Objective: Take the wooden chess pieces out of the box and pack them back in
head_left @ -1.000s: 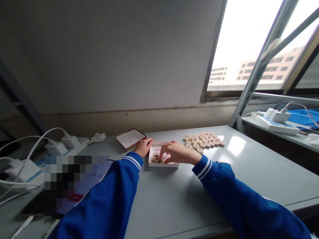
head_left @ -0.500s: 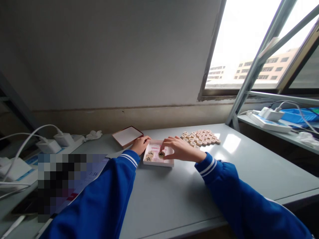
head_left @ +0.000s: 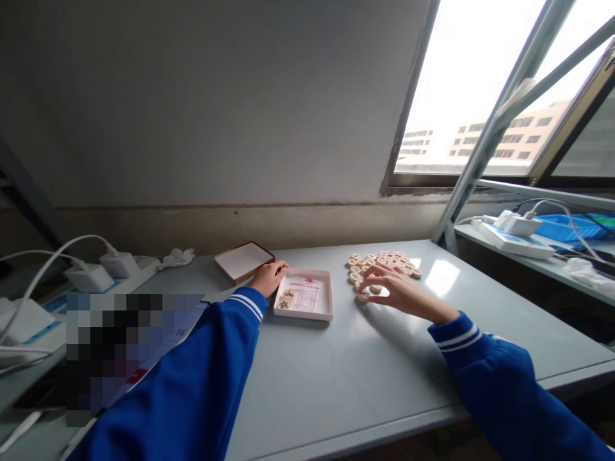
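My left hand (head_left: pixel 269 279) is closed at the left rim of a shallow white box (head_left: pixel 304 314), its fingertips at the far left corner. Inside the box lie two Chinese chess pieces (head_left: pixel 284 301) and a clear plastic bag (head_left: pixel 307 294) with red print. To the right, my right hand (head_left: pixel 393 288) has its thumb and fingers around a round wooden Chinese chess piece (head_left: pixel 363 296) at the near left corner of a group of such pieces (head_left: pixel 382 258). Part of the group is hidden behind that hand.
A brown-edged box lid (head_left: pixel 244 258) lies behind my left hand. At the left are a pixelated screen (head_left: pixel 139 352), a power strip with white chargers (head_left: pixel 120 267) and crumpled tissue (head_left: pixel 177 257). A metal post (head_left: pixel 449 224) and shelf stand at the right.
My right hand has moved right from above the box to the group, carrying a Chinese chess piece to its near left corner. My left hand stays at the box.
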Tool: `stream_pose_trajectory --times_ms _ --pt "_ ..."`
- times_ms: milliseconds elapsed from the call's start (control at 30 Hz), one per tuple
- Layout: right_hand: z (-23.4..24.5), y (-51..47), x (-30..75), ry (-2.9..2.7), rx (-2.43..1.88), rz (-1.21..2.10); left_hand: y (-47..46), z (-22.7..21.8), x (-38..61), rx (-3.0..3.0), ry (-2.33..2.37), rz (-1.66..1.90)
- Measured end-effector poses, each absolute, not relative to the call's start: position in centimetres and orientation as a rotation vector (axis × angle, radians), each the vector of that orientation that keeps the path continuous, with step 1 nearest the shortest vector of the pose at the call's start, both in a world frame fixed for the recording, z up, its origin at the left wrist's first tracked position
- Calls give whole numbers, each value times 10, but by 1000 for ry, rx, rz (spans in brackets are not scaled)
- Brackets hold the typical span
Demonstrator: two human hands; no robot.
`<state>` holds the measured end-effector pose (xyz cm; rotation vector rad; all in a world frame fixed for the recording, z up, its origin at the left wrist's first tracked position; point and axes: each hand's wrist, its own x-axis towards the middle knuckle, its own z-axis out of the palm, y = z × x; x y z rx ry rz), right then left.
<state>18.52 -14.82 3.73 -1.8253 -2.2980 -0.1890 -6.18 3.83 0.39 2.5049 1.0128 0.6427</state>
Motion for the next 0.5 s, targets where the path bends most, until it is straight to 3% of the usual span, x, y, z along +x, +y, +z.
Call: stream_pose_trajectory --times_ms 267,500 --pt "38 -152 196 -2209 -1969 -370 40 2 -62 2512 980 654" --pt "53 -142 159 -2303 -1704 -92 40 2 -61 2501 992 652"
